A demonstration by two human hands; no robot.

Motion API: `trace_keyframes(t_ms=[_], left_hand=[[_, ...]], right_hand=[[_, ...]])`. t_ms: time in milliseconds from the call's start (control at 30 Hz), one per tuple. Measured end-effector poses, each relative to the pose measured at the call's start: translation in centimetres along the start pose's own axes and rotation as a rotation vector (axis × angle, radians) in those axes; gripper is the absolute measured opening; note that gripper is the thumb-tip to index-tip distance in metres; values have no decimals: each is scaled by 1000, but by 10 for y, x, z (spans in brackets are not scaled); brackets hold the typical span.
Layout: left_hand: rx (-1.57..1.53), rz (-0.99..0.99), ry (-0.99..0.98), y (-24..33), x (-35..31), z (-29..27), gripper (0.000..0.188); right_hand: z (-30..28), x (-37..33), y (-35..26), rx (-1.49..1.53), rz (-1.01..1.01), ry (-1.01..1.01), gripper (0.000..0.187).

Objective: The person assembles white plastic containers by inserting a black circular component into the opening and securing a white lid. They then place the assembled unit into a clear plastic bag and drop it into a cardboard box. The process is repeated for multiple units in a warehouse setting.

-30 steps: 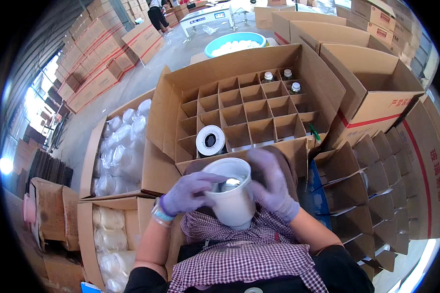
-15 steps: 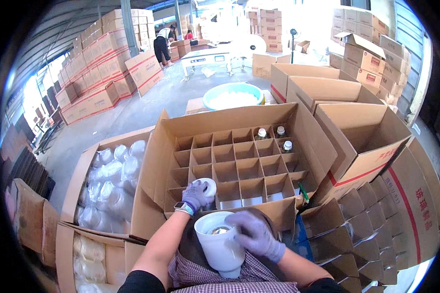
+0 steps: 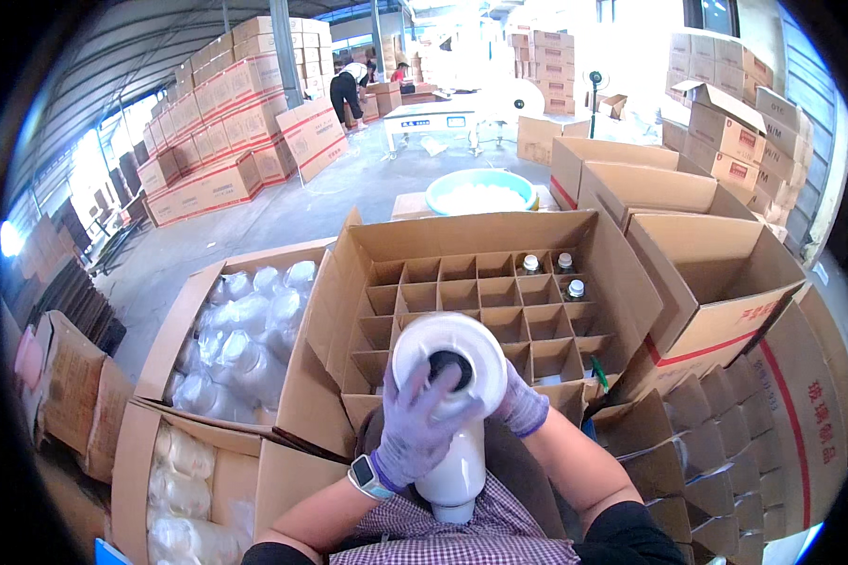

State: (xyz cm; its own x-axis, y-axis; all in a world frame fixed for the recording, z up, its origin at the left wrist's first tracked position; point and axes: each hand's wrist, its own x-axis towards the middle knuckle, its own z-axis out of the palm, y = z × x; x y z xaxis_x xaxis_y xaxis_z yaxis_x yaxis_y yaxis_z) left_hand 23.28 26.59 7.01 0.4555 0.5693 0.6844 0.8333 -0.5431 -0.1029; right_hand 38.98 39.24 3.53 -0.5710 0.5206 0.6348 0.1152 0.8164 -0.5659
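Observation:
A white, round, flared piece [image 3: 485, 350] with a dark centre is raised over my lap. My right hand [image 3: 523, 407], gloved in pale purple, grips its right side, with most fingers hidden behind it. Across its near face lie the spread fingers of my left hand [image 3: 419, 428], one reaching to the dark centre. Below, a white plastic vessel [image 3: 452, 471] with a narrow lower end rests in my lap. In front stands a large divided carton [image 3: 471, 229]. Three capped bottles, including a near one [image 3: 576, 291], sit in compartments at its far right.
At left, one open carton [image 3: 193, 311] holds wrapped clear-looking items [image 3: 245, 363]; another [image 3: 137, 471] is nearer. Beyond the divided carton sits a blue basin [image 3: 535, 193]. Opened cartons [image 3: 702, 311] and cardboard dividers [image 3: 674, 414] crowd the right. A person [image 3: 349, 89] bends far off.
My left hand has come from the divided carton's near compartments to the front of the flared piece. My right hand has moved to that piece's side. The view has shifted slightly.

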Motion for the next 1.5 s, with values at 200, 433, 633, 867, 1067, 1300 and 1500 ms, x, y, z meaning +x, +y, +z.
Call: trace_keyframes(t_ms=[200,433,633,867,1067,1300,1500], left_hand=[[-1232,-821,172,23,-13,-20,86],[-59,21,16,19,7,-20,74],[-1291,-803,271,12,-18,-9,73],[-189,-122,102,14,-2,-3,49],[-906,-465,-30,-35,-39,24,49],[-975,-270,-428,-80,-50,48,49],[-1416,-481,-353,-104,-70,84,59]], right_hand=[[-13,3,-83,-32,94,164,47],[-7,-30,-8,32,-157,-127,54],[-2,-5,-77,123,216,235,33],[-4,-29,-4,998,538,65,55],[-27,-42,-2,448,566,252,50],[12,-70,32,610,274,-82,44],[25,-58,33,572,432,-59,32]])
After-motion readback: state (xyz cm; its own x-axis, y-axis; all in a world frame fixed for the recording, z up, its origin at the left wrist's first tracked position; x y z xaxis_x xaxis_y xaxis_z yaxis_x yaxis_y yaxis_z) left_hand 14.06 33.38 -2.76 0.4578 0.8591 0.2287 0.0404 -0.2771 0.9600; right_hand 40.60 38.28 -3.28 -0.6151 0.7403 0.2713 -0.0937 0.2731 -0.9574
